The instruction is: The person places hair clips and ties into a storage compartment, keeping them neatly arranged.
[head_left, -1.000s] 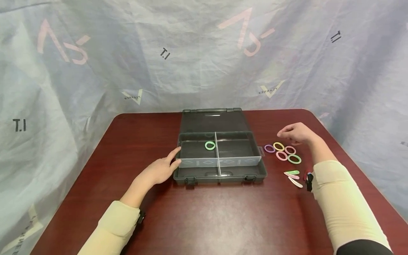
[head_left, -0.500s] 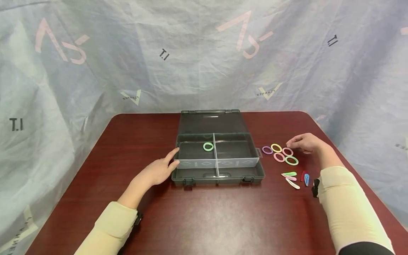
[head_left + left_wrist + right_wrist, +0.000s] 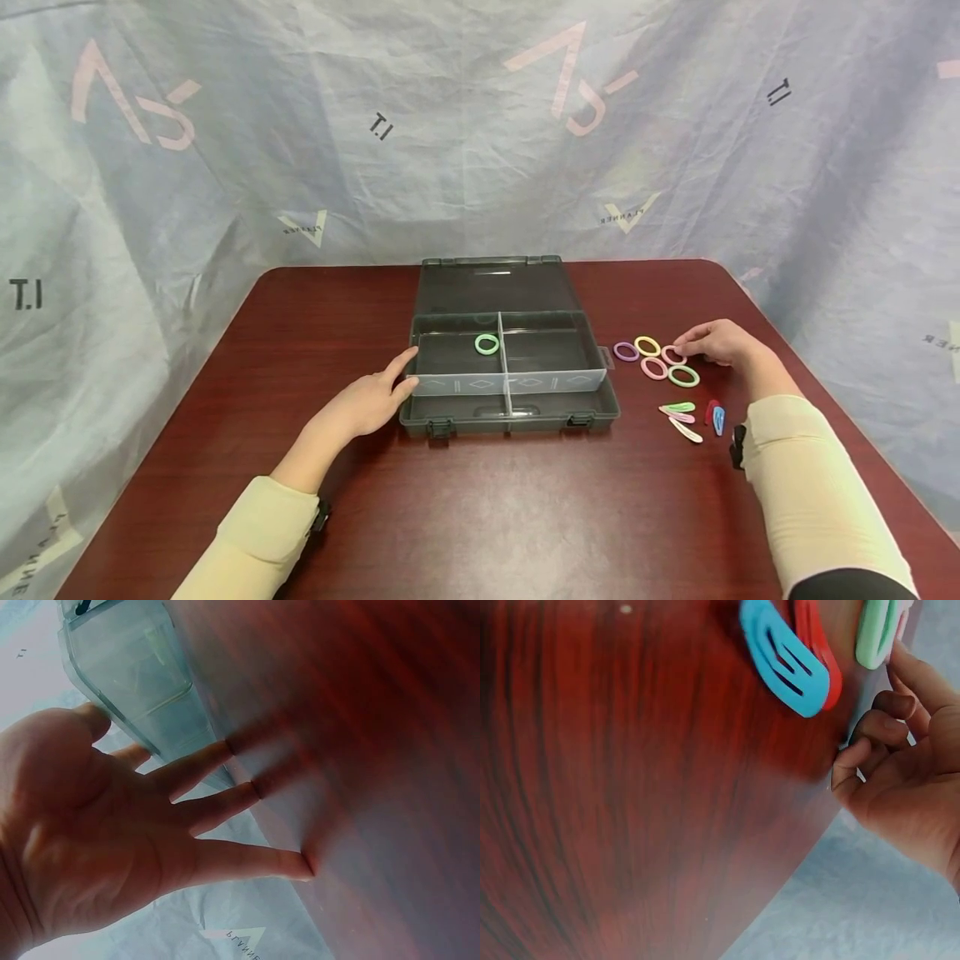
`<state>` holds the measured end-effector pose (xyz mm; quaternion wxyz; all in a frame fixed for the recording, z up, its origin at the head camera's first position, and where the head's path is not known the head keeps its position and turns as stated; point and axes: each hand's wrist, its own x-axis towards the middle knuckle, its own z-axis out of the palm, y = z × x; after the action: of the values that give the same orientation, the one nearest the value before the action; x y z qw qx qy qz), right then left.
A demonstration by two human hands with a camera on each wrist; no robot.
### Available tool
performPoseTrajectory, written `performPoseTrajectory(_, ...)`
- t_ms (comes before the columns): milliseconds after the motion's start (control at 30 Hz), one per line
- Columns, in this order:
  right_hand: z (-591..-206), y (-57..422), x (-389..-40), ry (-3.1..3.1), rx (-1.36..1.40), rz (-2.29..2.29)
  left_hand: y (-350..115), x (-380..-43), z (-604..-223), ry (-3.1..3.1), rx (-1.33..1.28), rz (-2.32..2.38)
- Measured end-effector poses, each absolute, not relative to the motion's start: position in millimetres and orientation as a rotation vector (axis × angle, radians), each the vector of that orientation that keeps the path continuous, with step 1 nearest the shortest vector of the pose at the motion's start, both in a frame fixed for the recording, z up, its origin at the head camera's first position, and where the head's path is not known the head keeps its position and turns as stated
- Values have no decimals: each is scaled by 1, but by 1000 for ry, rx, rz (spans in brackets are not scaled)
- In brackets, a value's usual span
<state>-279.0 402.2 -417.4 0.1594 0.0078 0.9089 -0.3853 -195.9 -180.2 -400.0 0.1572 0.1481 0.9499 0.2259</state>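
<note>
My left hand (image 3: 367,404) rests at the left side of the grey see-through divider box (image 3: 510,425), thumb and index finger on its rim. The left wrist view shows this hand (image 3: 127,802) with its other fingers spread straight, tips down on the table. Inside the box's back left compartment lies a green hair tie (image 3: 487,344). To the right of the box, my right hand (image 3: 720,342) pinches the rim of a pink hair tie (image 3: 673,356) with thumb and index finger. The right wrist view shows the remaining fingers of that hand (image 3: 907,757) curled in.
Purple (image 3: 626,352), yellow (image 3: 647,346), another pink (image 3: 654,368) and light green (image 3: 683,377) hair ties lie together. Nearer me are several hair clips, among them a green one (image 3: 678,407), a white one (image 3: 686,429) and a blue one (image 3: 718,421). The box's lid (image 3: 491,285) lies folded back.
My right hand has come down toward the hair ties, and its fingertips now meet the pink one. The left hand has stayed at the box's left rim.
</note>
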Motion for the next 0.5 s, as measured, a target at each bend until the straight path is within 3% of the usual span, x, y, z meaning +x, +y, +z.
performPoseTrajectory(500, -423, 404, -280, 2667, 88, -1028, -180, -194, -399, 2713, 399, 656)
